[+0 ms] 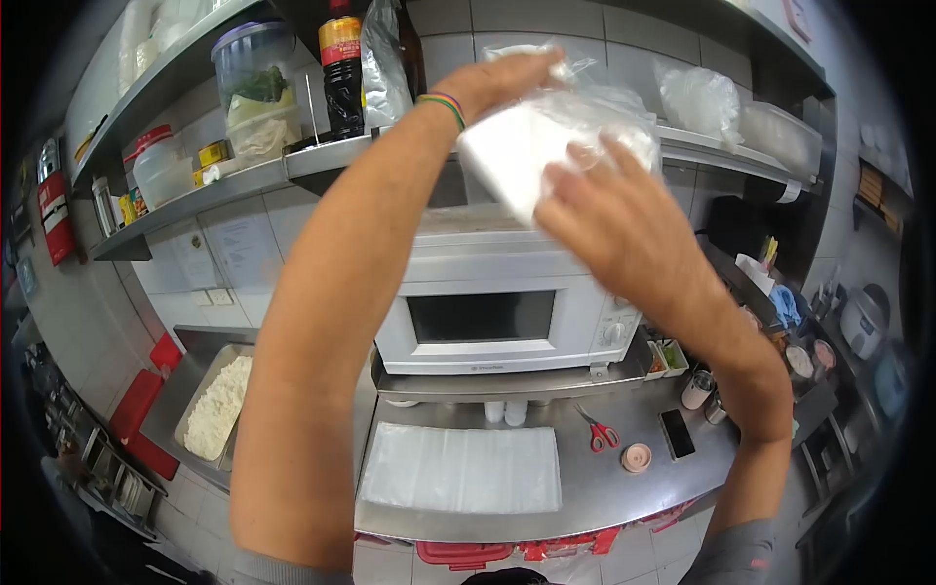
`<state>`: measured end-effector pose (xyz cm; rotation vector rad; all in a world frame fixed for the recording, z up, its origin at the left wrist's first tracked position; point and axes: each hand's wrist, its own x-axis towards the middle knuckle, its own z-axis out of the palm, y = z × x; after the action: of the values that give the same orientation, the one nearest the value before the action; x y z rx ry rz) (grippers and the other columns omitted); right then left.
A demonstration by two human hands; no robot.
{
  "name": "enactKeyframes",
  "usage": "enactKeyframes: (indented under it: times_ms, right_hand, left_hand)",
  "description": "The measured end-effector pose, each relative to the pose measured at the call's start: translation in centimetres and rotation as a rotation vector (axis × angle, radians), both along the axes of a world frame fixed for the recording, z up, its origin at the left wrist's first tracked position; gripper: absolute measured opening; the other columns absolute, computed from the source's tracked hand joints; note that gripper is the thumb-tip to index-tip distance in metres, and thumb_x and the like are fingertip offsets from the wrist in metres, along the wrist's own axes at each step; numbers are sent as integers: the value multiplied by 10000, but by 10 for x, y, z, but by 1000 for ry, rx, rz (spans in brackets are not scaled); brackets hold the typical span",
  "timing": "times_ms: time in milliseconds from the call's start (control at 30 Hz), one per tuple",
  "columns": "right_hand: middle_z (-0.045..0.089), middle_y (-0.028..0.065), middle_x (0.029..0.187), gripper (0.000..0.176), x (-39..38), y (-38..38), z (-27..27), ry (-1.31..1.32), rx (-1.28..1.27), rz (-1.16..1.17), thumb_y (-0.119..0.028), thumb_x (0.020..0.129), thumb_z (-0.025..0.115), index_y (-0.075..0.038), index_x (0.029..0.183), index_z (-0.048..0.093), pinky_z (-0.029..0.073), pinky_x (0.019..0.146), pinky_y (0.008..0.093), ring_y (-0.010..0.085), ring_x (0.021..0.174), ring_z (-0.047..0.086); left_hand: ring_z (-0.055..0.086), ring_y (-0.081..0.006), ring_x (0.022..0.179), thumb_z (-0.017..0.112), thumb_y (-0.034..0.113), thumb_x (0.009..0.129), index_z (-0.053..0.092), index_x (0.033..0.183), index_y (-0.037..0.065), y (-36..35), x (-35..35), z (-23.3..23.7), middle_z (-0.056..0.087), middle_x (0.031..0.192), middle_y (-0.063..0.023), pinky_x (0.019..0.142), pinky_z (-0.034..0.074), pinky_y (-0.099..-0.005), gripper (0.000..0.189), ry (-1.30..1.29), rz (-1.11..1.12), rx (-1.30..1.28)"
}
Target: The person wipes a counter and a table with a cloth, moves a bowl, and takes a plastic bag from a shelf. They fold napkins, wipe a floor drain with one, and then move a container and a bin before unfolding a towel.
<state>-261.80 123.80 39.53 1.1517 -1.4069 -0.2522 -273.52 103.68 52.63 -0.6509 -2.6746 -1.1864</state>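
Note:
A white pack in a clear plastic bag [509, 156] is held up at shelf height, above the microwave. My left hand [502, 83], with a coloured band at the wrist, grips its upper left side, fingers pointing right. My right hand [619, 219] is blurred by motion; its bent fingers press on the pack's front right. What exactly is inside the bag I cannot make out. Below, a flat stack of clear plastic bags [463, 468] lies on the steel counter [614, 497].
A white microwave [487, 327] stands on a raised shelf. On the counter are red-handled scissors [597, 429], a pink lid [637, 458] and a phone [677, 434]. A tray of white crumbly food [219, 409] is at left. The upper shelf holds a dark sauce bottle [341, 78] and a tub [255, 83].

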Motion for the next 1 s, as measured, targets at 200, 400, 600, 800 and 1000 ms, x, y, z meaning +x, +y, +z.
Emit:
enactKeyframes:
  times_ms: [200,400,600,800,1000]
  right_hand:
    - [635,182,1029,214,103,15,-92,-283,212,287,-229,767,639,-65,893,581,508,959,571,377,1019,643]
    - [666,145,1135,375,109,16,-151,-1279,646,661,-67,695,695,-56,1062,617,536,914,431,331,989,661]
    - [653,132,948,286,110,-52,-219,-1746,227,665,-107,810,720,18,1049,625,490,757,330,245,802,616]
    - [623,75,857,250,134,-186,-241,-2078,700,631,-148,857,688,27,1018,610,477,711,306,143,808,572]
    - [676,112,870,258,287,-276,-257,-2062,1013,583,-131,823,653,28,1026,629,505,719,328,176,793,637]
  left_hand:
    - [391,-371,1402,196,672,989,572,1393,95,-11,5,-23,463,1487,-200,1160,287,-457,798,392,305,-190]
    - [657,-436,788,410,440,1031,725,985,9,-32,120,-70,700,834,-231,758,515,-468,535,1174,6,-22]
    - [595,-293,1193,212,669,1009,610,1325,18,-136,298,-323,632,1290,-174,992,454,-394,826,-184,-83,825]
    - [405,-430,1384,188,810,906,263,1566,120,-98,471,-558,385,1543,-165,1075,378,-626,957,-483,-278,1769]
    - [414,-469,1362,200,825,894,186,1581,161,-54,642,-576,336,1561,-167,970,428,-701,956,-25,223,2002]
